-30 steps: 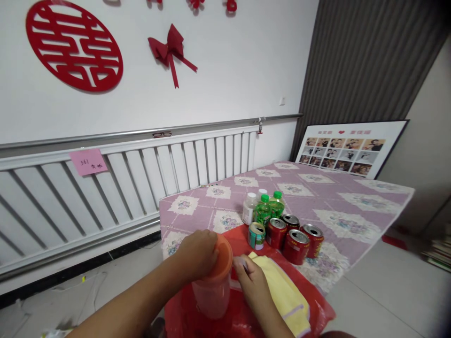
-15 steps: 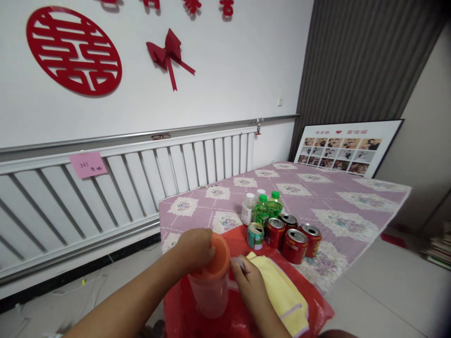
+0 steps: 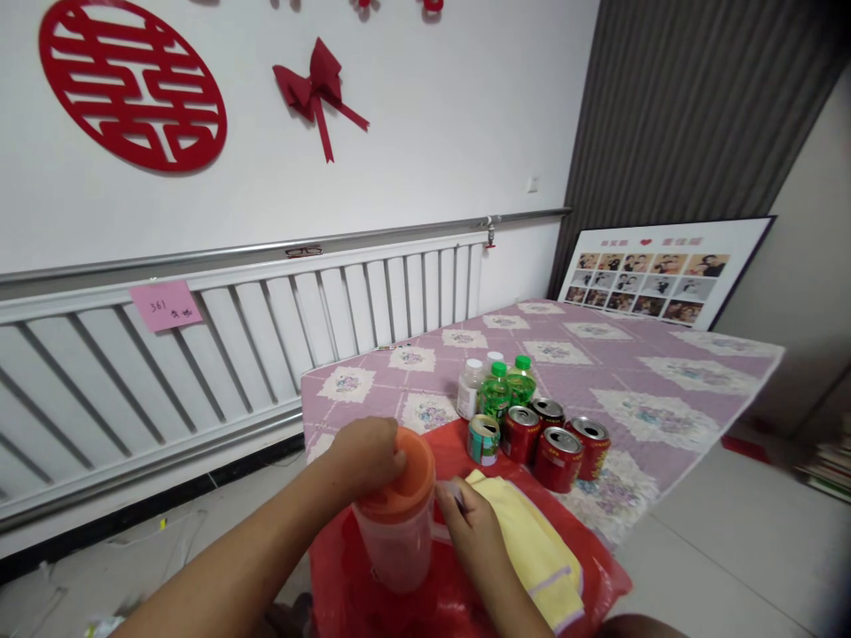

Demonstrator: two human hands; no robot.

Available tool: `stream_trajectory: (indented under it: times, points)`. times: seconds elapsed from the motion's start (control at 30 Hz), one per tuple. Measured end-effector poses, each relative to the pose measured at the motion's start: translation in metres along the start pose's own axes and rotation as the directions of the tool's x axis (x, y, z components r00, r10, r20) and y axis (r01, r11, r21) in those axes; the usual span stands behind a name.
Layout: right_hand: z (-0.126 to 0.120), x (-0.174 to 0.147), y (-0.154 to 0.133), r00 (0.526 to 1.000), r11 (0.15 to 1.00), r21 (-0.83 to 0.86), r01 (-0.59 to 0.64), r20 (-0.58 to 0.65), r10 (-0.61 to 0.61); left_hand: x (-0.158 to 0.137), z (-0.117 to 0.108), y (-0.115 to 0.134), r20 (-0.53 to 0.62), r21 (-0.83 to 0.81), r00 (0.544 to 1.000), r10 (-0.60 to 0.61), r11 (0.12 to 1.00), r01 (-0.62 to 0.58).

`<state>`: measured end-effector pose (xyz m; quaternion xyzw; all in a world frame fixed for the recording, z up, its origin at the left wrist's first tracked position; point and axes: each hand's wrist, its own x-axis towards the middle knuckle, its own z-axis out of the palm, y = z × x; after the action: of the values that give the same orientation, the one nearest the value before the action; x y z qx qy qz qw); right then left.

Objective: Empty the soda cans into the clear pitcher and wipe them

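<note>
A translucent plastic pitcher (image 3: 399,556) with an orange lid (image 3: 417,474) stands on red plastic sheeting (image 3: 363,611) at the near end of the table. My left hand (image 3: 369,454) is closed on the lid from the left, its fingertips curled into the recessed top. On the other side, my right hand (image 3: 471,521) wraps round the pitcher's pale handle (image 3: 453,492). A folded yellow cloth (image 3: 532,545) with a lilac border lies just beside my right hand.
Beyond the cloth stand several red drink cans (image 3: 558,459), a small teal can (image 3: 483,440), green-capped bottles (image 3: 495,390) and white-capped bottles (image 3: 469,390). A flowered purple tablecloth (image 3: 465,359) covers the table. A white radiator (image 3: 266,341) runs along the wall on the left.
The view has tipped slightly, moving the wall decorations up in the picture. Both hands keep their hold on the pitcher and its lid, with little visible movement.
</note>
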<state>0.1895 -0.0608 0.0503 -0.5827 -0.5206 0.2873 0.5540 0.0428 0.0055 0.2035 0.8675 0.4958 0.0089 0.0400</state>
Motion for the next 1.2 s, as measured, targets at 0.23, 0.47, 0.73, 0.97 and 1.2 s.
stream_trajectory:
  times: [0.23,0.47,0.73,0.97,1.2]
  points:
    - [-0.001,0.0,-0.005,1.0,1.0,0.005,-0.003,0.004,0.003,0.005,-0.012,-0.009,-0.091,-0.204,0.996,-0.002,0.979,-0.017]
    - [-0.005,-0.002,-0.013,0.999,0.999,0.035,-0.022,0.044,0.021,0.003,-0.005,-0.024,-0.121,-0.707,0.99,-0.069,0.706,-0.037]
    - [-0.008,-0.004,-0.017,0.998,0.999,0.04,-0.017,0.062,0.014,-0.003,0.02,-0.038,0.048,-0.975,0.974,-0.223,-0.224,-0.003]
    - [-0.019,0.002,-0.023,1.0,0.998,0.064,0.009,-0.022,-0.008,-0.01,0.025,-0.043,0.077,-0.859,0.972,-0.221,-0.51,-0.048]
    - [-0.033,0.009,-0.065,0.996,0.992,0.124,0.023,-0.086,-0.012,-0.032,0.013,-0.031,0.067,-0.867,0.984,-0.167,-0.497,-0.025]
